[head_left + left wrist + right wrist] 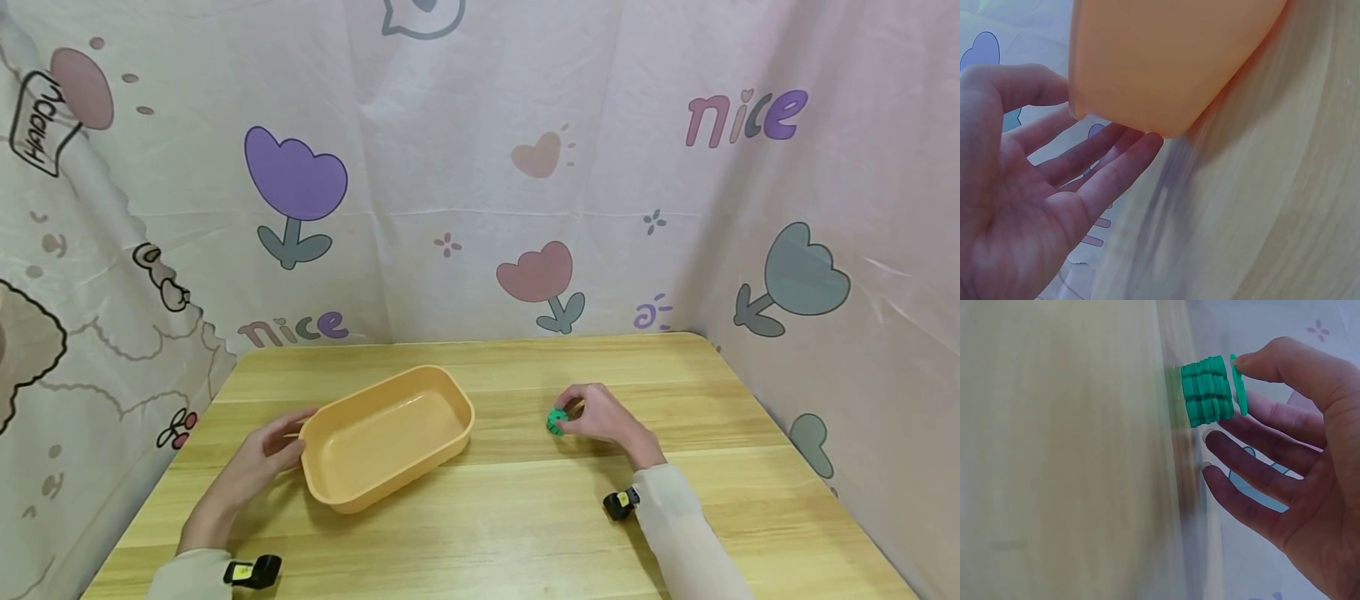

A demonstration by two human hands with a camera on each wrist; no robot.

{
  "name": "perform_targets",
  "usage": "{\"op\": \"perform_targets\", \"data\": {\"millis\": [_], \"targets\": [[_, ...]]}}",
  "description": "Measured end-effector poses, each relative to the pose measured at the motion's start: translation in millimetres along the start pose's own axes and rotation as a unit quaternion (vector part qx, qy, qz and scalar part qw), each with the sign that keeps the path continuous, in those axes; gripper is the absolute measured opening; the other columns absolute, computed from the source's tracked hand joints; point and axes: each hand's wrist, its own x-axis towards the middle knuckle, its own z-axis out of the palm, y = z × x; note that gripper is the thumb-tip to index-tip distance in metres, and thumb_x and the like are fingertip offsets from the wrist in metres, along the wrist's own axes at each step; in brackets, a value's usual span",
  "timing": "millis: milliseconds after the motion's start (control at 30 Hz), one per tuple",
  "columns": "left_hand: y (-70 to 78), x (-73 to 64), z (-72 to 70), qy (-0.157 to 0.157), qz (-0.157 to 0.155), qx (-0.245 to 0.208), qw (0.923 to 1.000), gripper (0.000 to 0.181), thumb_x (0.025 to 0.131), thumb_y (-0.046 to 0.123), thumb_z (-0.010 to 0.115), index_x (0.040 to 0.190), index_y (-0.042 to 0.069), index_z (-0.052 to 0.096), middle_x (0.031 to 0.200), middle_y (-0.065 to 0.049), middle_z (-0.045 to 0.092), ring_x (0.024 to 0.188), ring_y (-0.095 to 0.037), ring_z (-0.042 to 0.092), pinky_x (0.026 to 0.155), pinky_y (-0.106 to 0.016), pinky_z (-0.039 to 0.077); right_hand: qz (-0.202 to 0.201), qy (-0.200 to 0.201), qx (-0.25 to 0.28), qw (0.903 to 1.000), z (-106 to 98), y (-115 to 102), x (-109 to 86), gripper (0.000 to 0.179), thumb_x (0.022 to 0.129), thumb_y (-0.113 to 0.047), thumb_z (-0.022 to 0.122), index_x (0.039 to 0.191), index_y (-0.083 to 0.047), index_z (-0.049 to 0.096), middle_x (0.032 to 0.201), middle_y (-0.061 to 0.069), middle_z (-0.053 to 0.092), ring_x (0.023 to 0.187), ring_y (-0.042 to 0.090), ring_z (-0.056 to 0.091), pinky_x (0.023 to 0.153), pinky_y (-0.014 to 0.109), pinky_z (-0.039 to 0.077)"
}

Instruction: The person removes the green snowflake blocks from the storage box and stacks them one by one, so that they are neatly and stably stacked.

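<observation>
A shallow orange-yellow plastic basin [386, 487] with rounded corners sits at an angle on the table, its inner floor showing bare. My left hand [258, 458] touches the outside of its left short end. In the left wrist view the fingers [1116, 169] are relaxed and nearly straight, tips at the basin's [1147, 69] edge. To the right, my right hand [600, 417] is at a small stack of green ribbed discs [1207, 390] standing on the table. Thumb and forefinger pinch one thin green disc [1239, 387], a narrow gap away from the stack. The other fingers spread beside the stack.
The light wood table [510, 525] ends at a patterned cloth [450, 167] behind it, with cloth also hanging at both sides. A black wrist camera [253, 572] is on the left sleeve, another black camera [621, 503] on the right.
</observation>
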Motion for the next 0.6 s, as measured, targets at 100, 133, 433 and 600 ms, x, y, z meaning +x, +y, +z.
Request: {"op": "perform_targets", "data": {"millis": [100,133,433,600], "targets": [[-0.2,-0.1,-0.3,0.001,0.004,0.002,1.0,0.05,0.099,0.018,0.05,0.145,0.004,0.035,0.133,-0.028,0.048,0.105,0.001,0.059,0.083,-0.018,0.054,0.005,0.0,-0.005,1.0,0.8,-0.8,0.6,0.025,0.076,-0.017,0.078,0.095,-0.005,0.067,0.09,0.008,0.068,0.08,0.016,0.066,0.071,0.018,0.056],[-0.1,-0.1,-0.3,0.002,0.005,0.002,1.0,0.05,0.099,0.017,0.05,0.145,0.004,0.036,0.133,-0.028,0.048,0.105,0.001,0.059,0.083,-0.018,0.055,0.006,0.0,-0.005,1.0,1.0,-1.1,0.6,0.025,0.076,-0.016,0.078,0.095,-0.005,0.067,0.089,0.008,0.068,0.08,0.016,0.066,0.071,0.018,0.056],[-0.3,-0.2,-0.4,0.004,0.007,0.006,0.9999,0.05,0.099,0.017,0.05,0.145,0.002,0.036,0.133,-0.029,0.047,0.105,0.001,0.059,0.083,-0.019,0.055,0.004,0.003,-0.015,0.9999,2.0,-0.7,1.0,0.024,0.075,-0.017,0.078,0.094,-0.006,0.068,0.088,0.006,0.069,0.08,0.016,0.066,0.071,0.019,0.056],[-0.5,-0.3,-0.7,0.003,0.007,0.0,1.0,0.051,0.099,0.017,0.05,0.145,0.002,0.035,0.134,-0.03,0.047,0.105,0.001,0.06,0.083,-0.019,0.055,0.0,0.006,-0.021,0.9998,2.1,-0.5,1.0,0.023,0.075,-0.018,0.079,0.093,-0.007,0.068,0.087,0.005,0.069,0.079,0.016,0.066,0.074,0.027,0.058]]}}
